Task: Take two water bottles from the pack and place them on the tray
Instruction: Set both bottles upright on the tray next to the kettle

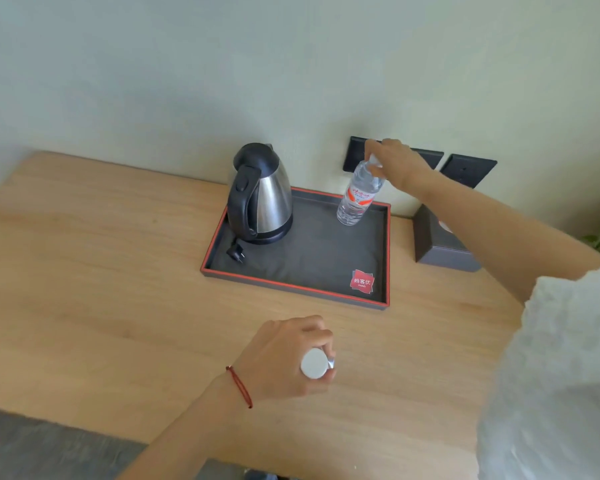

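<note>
- Where the frame bottoms out at lower left, a grey floor (32, 445) is showing beneath the near edge of a light wooden desk (101, 271), which is spanning most of the picture.
- Low and centre, the left hand (284, 358), a red string at its wrist, is wrapping its fingers closed around a second bottle (314, 363); only its white cap is showing, seen from above, over bare desk just in front of the tray.
- At mid-frame a dark tray (298, 289) with a red rim is lying on the desk, carrying a red logo patch (362, 281) at its near right corner.
- On the tray's left part a steel kettle (260, 195) with a black handle is standing, its plug (236, 253) lying beside it.
- At the tray's far right corner the right hand (399, 162) is pinching the top of a clear water bottle (359, 195), which is tilting with its base on the tray floor.
- Right of the tray a dark box (440, 244) is sitting on the desk.
- Behind everything a pale wall (222, 64) is rising, bearing black socket plates (468, 169) at right of centre.
</note>
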Demonstrator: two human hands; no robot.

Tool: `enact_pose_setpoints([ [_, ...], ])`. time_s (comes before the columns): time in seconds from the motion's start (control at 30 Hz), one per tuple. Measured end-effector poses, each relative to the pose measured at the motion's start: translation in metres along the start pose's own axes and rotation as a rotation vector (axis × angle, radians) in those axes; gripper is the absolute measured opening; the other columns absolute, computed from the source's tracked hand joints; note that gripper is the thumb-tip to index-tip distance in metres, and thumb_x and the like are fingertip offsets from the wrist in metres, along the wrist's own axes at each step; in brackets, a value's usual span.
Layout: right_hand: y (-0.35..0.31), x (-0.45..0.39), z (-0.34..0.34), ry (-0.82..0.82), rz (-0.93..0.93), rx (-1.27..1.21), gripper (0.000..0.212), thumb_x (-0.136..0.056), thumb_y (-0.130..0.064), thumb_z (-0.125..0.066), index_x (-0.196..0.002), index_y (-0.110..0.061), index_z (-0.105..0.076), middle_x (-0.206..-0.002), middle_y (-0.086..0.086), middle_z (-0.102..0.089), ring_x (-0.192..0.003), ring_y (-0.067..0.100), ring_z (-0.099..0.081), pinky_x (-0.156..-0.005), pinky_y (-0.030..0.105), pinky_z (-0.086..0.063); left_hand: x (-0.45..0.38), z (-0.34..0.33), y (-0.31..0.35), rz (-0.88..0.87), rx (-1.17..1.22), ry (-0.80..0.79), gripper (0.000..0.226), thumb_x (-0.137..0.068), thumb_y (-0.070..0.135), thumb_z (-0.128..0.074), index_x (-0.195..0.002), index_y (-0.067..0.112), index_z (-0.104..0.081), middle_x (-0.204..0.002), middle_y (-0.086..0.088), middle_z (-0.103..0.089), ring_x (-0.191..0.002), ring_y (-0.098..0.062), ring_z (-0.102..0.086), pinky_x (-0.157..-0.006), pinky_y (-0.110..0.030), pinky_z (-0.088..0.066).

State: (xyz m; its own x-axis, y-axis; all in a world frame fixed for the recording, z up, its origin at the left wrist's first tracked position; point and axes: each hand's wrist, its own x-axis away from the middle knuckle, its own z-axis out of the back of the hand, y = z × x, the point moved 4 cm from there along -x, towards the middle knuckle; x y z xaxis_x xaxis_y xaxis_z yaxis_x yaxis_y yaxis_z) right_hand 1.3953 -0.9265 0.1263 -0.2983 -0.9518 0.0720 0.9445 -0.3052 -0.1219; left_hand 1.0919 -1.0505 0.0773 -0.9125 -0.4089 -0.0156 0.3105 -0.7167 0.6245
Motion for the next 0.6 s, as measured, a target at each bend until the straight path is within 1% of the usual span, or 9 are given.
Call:
enact_pose_setpoints([
  [0.07,0.003,-0.008,0.001,-0.006,-0.006,0.004,0.022,-0.092,-0.012,-0.052,-0.113,-0.004,-0.050,-0.111,0.030,-0.052,-0.094,0.043,-0.056,-0.073,0.044,-0.045,0.001,0.000,-0.001,-0.001,-0.008,0.006,0.020,-0.067,0.043,-0.061,-0.077,0.026,-0.057,-0.084,0.012,-0.062,-0.068,-0.007,-0.057,-0.052,-0.028,-0.048],
  [0.27,0.013,-0.015,0.003,-0.022,-0.024,0.034,0.022,-0.093,-0.012,-0.052,-0.114,-0.005,-0.051,-0.116,0.029,-0.050,-0.099,0.044,-0.055,-0.081,0.047,-0.048,0.001,-0.001,-0.002,-0.017,0.009,0.021,0.021,-0.067,0.044,-0.062,-0.079,0.027,-0.058,-0.085,0.013,-0.063,-0.068,-0.006,-0.058,-0.055,-0.032,-0.052],
  [0.33,0.014,-0.014,0.003,-0.015,-0.033,0.044,0.023,-0.093,-0.012,-0.052,-0.115,-0.004,-0.051,-0.117,0.029,-0.050,-0.100,0.044,-0.054,-0.082,0.046,-0.048,0.003,0.000,-0.005,-0.018,0.045,-0.011,0.027,-0.068,0.050,-0.064,-0.083,0.029,-0.059,-0.090,0.014,-0.063,-0.075,-0.005,-0.060,-0.062,-0.031,-0.053],
  [0.4,0.013,-0.014,0.003,-0.006,-0.034,0.050,0.022,-0.093,-0.012,-0.052,-0.114,-0.004,-0.052,-0.117,0.029,-0.049,-0.100,0.044,-0.054,-0.082,0.046,-0.048,0.007,0.003,-0.009,-0.022,0.142,-0.060,0.033,-0.067,0.054,-0.069,-0.088,0.030,-0.061,-0.096,0.015,-0.063,-0.085,-0.003,-0.061,-0.071,-0.027,-0.053],
  [0.47,0.010,-0.015,0.003,-0.006,-0.024,0.052,0.022,-0.094,-0.013,-0.051,-0.114,-0.004,-0.053,-0.118,0.029,-0.048,-0.100,0.044,-0.054,-0.081,0.044,-0.047,0.010,0.007,-0.013,-0.030,0.262,-0.068,0.034,-0.066,0.050,-0.075,-0.091,0.031,-0.064,-0.099,0.015,-0.063,-0.091,-0.004,-0.061,-0.078,-0.026,-0.052],
  [0.53,0.006,-0.017,0.001,-0.012,-0.006,0.045,0.022,-0.095,-0.012,-0.049,-0.115,-0.005,-0.054,-0.119,0.029,-0.047,-0.101,0.044,-0.054,-0.080,0.043,-0.046,0.012,0.008,-0.014,-0.035,0.296,-0.047,0.032,-0.065,0.044,-0.079,-0.091,0.031,-0.066,-0.099,0.015,-0.064,-0.091,-0.003,-0.062,-0.078,-0.026,-0.053],
  [0.6,0.002,-0.019,0.000,-0.015,-0.004,0.041,0.023,-0.096,-0.011,-0.047,-0.117,-0.004,-0.054,-0.120,0.029,-0.046,-0.102,0.044,-0.053,-0.076,0.042,-0.045,0.011,0.007,-0.013,-0.030,0.289,-0.024,0.031,-0.064,0.044,-0.079,-0.089,0.030,-0.067,-0.097,0.015,-0.066,-0.089,-0.003,-0.063,-0.077,-0.028,-0.053],
])
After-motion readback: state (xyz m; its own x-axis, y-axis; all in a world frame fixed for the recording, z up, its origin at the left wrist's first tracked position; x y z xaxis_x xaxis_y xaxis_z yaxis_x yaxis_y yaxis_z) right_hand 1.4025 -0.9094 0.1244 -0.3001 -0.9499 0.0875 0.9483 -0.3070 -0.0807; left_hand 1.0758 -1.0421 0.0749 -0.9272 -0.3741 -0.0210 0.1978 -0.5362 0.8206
